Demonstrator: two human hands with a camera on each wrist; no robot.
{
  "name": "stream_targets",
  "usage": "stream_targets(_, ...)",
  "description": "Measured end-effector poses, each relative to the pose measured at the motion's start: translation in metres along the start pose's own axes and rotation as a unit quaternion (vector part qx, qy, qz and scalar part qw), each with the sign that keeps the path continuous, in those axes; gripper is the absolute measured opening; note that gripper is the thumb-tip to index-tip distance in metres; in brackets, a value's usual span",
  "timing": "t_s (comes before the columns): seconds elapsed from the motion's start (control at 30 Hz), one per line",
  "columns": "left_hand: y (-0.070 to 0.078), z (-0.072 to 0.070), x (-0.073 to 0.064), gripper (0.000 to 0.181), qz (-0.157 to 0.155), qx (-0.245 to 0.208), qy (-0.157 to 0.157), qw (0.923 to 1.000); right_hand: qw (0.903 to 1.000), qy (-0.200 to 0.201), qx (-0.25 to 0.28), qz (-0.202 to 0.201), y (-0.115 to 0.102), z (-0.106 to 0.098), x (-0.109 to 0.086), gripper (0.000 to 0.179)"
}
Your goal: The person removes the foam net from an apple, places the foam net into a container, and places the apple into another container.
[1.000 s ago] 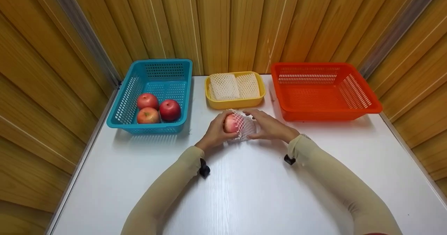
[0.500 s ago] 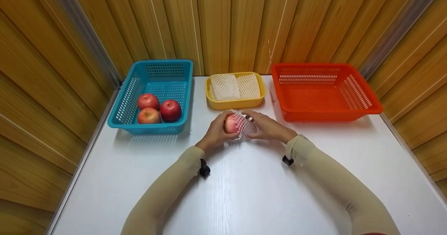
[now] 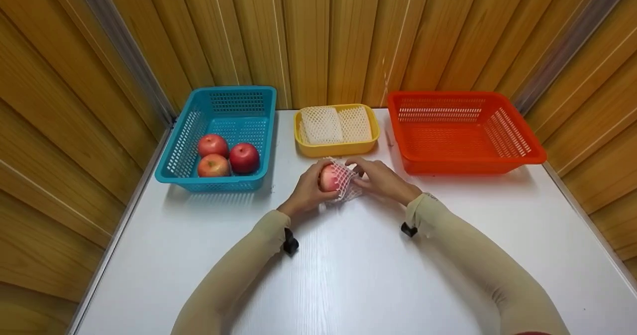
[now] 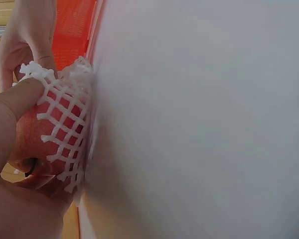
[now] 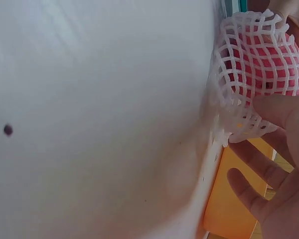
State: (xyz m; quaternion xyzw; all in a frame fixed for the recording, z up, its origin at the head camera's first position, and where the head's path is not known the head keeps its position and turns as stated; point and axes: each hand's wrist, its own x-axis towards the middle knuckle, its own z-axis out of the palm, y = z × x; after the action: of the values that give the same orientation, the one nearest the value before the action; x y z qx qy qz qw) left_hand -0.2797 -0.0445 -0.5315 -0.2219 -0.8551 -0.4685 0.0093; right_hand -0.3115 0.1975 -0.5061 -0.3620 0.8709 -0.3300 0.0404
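Just in front of the yellow tub, a pink-red apple point(image 3: 328, 176) sits half inside a white foam fruit net point(image 4: 65, 122). My left hand point(image 3: 304, 189) grips the apple from the left, with its thumb over the net's ragged edge in the left wrist view. The apple's stem end is bare on that side. My right hand point(image 3: 384, 179) pinches the loose right end of the net between thumb and forefinger. Its other fingers point(image 5: 249, 194) are spread below the net in the right wrist view.
A blue basket point(image 3: 166, 168) with 3 apples point(image 3: 214, 157) stands at the left. Behind the hands, a yellow tub point(image 3: 336, 150) holds folded foam nets point(image 3: 322, 125). A red-orange basket point(image 3: 468, 167) is at the right. Wood-patterned walls point(image 3: 338, 41) enclose the white table point(image 3: 318, 275).
My right hand has moved slightly left, and its thumb and fingers have closed in on the net's right end. The left hand keeps its grip on the apple.
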Motion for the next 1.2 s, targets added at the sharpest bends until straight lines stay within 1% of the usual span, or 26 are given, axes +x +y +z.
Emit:
stream_targets(0.2,0.002,-0.007,-0.004,0.079,-0.038,-0.018,-0.004,0.9991,0.9997,0.012,-0.019,-0.007,-0.001,-0.003,0.001,0.031)
stream_targets(0.3,0.002,-0.011,-0.007,0.078,-0.053,-0.034,0.001,0.9980,0.9992,0.012,-0.036,-0.011,0.000,-0.005,0.001,0.031)
stream_targets(0.47,0.000,-0.019,-0.012,0.077,-0.077,-0.042,0.013,0.9960,0.9983,0.019,-0.048,-0.027,0.001,-0.009,0.000,0.031)
stream_targets(0.57,-0.002,-0.024,-0.015,0.077,-0.078,-0.041,0.018,0.9960,0.9973,0.025,-0.056,-0.040,0.001,-0.011,0.001,0.027)
stream_targets(0.77,-0.004,-0.033,-0.021,0.081,-0.061,-0.047,0.021,0.9969,0.9963,0.021,-0.072,-0.043,-0.001,-0.016,0.005,0.020)
stream_targets(0.87,-0.005,-0.037,-0.025,0.083,-0.061,-0.043,0.018,0.9970,0.9960,0.019,-0.077,-0.040,-0.003,-0.019,0.007,0.020)
stream_targets(1.0,-0.006,-0.041,-0.030,0.080,-0.069,-0.038,0.014,0.9968,0.9951,0.027,-0.087,-0.037,-0.007,-0.023,0.009,0.020)
stream_targets(1.1,-0.006,-0.044,-0.033,0.077,-0.074,-0.042,0.015,0.9962,0.9940,0.034,-0.098,-0.035,-0.009,-0.026,0.011,0.018)
stream_targets(1.2,-0.006,-0.046,-0.036,0.074,-0.073,-0.044,0.020,0.9962,0.9943,0.037,-0.096,-0.027,-0.011,-0.028,0.014,0.016)
